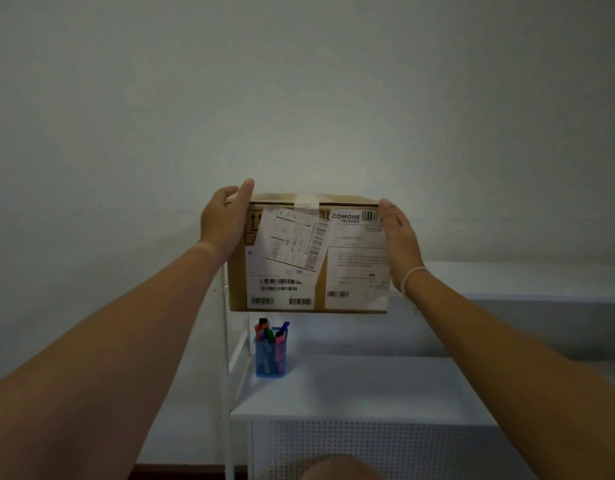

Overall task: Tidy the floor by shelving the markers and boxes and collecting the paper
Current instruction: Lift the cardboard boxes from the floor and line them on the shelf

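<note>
White shelf unit (368,386) fills the lower centre. Mid-frame, a cardboard box (309,254) is pressed between the left hand (224,225) and right hand (399,242); slipping palms could drop it onto the marker cup (271,351) beneath.

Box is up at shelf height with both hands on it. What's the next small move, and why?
Probably ease the cardboard box forward onto the upper shelf and then let go. The left hand and right hand clamp its sides, and its bottom edge seems level with that shelf, well above the marker cup on the lower one.
</note>
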A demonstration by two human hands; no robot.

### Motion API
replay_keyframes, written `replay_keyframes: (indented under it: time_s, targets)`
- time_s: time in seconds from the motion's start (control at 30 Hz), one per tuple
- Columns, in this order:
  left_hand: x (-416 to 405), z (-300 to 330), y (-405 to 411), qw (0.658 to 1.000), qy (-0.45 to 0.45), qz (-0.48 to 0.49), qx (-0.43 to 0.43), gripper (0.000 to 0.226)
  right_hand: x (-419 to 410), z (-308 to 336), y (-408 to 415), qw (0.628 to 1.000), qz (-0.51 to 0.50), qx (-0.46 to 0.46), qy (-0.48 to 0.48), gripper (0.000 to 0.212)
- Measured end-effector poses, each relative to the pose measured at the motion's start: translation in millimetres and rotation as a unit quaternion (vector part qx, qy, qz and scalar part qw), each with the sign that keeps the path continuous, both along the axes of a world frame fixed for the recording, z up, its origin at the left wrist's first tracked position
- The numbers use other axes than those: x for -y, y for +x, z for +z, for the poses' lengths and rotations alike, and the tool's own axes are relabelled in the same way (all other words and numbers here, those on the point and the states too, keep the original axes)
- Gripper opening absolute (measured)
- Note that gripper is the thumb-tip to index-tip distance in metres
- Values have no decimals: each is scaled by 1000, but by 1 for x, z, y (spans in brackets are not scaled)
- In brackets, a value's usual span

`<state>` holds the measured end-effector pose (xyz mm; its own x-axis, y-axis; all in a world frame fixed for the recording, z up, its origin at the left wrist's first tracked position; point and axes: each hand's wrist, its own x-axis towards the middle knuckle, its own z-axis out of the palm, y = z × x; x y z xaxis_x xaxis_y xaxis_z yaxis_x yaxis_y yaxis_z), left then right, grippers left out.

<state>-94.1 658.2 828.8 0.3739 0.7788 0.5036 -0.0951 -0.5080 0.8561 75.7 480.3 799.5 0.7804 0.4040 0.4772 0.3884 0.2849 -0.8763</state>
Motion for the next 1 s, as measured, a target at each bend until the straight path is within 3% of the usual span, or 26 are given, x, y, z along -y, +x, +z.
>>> replay_keyframes:
  time_s: [0.07, 0.17, 0.27, 0.37, 0.53, 0.73, 0.8, 0.87, 1.0]
  targets:
    - [-3, 0, -1, 995, 61, 79, 13, 51, -9, -1, -4, 999, -5, 10, -42, 69]
    - [-6, -5, -2, 977, 173, 125, 20, 36, -23, 1, -8, 996, -6, 26, -81, 66]
    - [-16, -23, -1, 966, 231, 108, -41, 44, -34, 4, -10, 995, -13, 23, -101, 63]
    - [-21, -31, 0, 966, 222, 99, -93, 65, -40, 4, -7, 990, -23, 41, -136, 62]
    - [-24, -31, 3, 970, 195, 95, -113, 73, -46, -1, -7, 983, -34, 61, -172, 54]
    - [-18, -27, 2, 972, 173, 101, -123, 72, -39, -2, -7, 982, -12, 35, -184, 57]
    - [-10, -22, -1, 970, 171, 120, -122, 67, -32, -7, -11, 976, 6, 6, -218, 68]
    - [2, -12, -3, 969, 178, 137, -104, 61, -19, -9, -12, 969, 12, -35, -243, 76]
    - [35, 12, -1, 960, 221, 155, -71, 54, 22, -8, -4, 968, -21, -58, -243, 72]
